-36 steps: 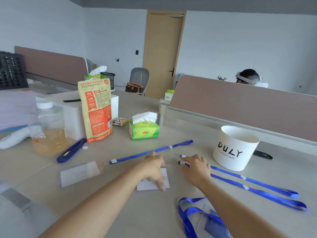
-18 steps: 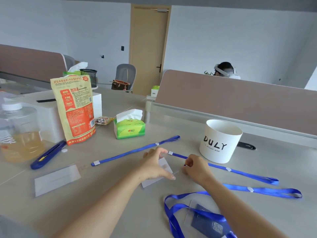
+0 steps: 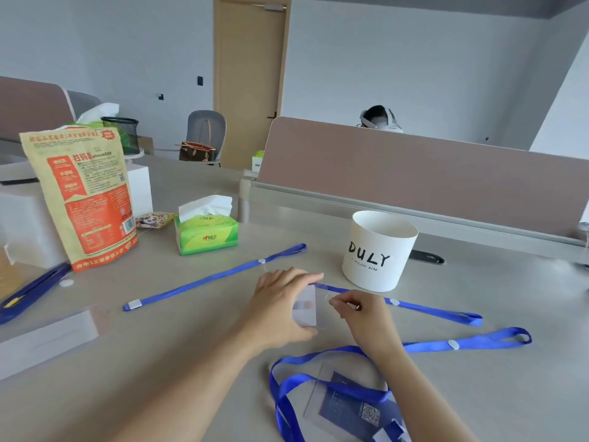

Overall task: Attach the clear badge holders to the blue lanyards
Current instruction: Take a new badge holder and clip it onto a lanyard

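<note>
Newly lifted, clear badge holder (image 3: 306, 309) sits gripped in left hand (image 3: 280, 301). Right hand (image 3: 366, 317) pinches blue lanyard (image 3: 430, 310) tip just right of it.

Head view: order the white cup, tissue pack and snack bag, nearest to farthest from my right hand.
1. White cup, just beyond the right hand.
2. Tissue pack, left of centre.
3. Snack bag, far left.

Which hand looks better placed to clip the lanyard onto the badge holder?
The right hand: its curled fingers are near the end of the lanyard, beside the badge holder the left hand grips.
</note>
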Demonstrator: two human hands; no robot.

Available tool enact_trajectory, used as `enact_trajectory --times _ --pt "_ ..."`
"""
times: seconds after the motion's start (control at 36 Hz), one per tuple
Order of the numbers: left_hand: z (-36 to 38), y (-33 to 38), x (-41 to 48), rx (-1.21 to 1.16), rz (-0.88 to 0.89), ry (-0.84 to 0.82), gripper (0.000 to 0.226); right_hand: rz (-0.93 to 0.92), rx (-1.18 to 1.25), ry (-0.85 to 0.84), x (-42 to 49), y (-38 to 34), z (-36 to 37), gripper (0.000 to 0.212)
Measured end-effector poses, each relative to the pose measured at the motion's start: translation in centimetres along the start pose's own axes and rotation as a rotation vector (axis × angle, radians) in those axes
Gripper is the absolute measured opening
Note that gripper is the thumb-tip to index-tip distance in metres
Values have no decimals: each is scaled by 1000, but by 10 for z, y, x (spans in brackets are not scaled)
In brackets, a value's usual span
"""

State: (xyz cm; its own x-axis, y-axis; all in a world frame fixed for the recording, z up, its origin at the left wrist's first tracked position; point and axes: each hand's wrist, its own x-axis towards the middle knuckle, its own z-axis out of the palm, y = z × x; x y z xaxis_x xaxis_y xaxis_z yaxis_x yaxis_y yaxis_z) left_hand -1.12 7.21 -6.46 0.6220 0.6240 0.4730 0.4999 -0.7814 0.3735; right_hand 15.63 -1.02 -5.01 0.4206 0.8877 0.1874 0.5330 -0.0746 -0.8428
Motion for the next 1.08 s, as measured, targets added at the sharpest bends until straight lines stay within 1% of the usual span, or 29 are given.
enact_trajectory --times 0.14,0.42,0.56,0.67,0.72,0.83,0.92,1.03,1.08 --pt "-1 -2 -1 -12 34 4 86 -27 10 -18 -1 -4 -1 14" --pt "-4 -3 -2 -80 48 39 86 23 148 -34 -4 -8 -8 20" --pt "-3 -2 -3 -69 58 49 88 -15 154 -57 -5 -8 -7 10" --pt "-4 -2 -1 -92 65 68 89 -87 136 -68 -5 -6 -6 6" --pt "-6 -1 -1 -110 70 74 85 -110 111 -65 -6 -6 -5 5" --pt "-12 3 -1 -218 53 139 64 -160 99 -82 -7 -5 -4 6" --pt "-15 4 1 -231 52 193 52 -187 99 -99 -7 -7 -3 8" --pt "-17 4 1 -234 36 146 44 -203 93 -106 -8 -9 -3 9" --pt "-16 3 1 -222 24 124 36 -215 68 -109 -9 -10 -3 9"
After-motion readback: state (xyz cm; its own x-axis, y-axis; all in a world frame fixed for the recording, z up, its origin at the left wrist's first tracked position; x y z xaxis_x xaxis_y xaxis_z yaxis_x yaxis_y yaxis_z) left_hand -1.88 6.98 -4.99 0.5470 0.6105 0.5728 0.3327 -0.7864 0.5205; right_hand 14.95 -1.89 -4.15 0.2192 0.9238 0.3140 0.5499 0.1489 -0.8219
